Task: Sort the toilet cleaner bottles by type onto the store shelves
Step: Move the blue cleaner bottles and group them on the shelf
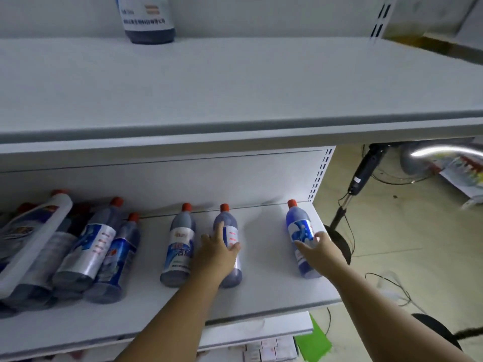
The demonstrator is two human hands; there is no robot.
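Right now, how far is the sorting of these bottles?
Early. Done: a lone bottle stands on the upper shelf. In hand: the left hand grips a dark bottle, the right hand holds a bright blue bottle, both upright on the lower shelf. Left: the leaning heap at its left end.

Black stand (364, 171) on floor (418, 231) at right — loose cable (400, 286) nearby; green sheet (315, 340) beside small boxes (269, 348).

Left arm (167, 317): stretching forward, forearm bare.
Left hand (218, 253): gripping dark bottle (228, 220), thumb right of it, index finger lying up its side.
Right arm (379, 309): reaching forward, bare.
Right hand (317, 250): clasping blue bottle (298, 226) between thumb and fingers.
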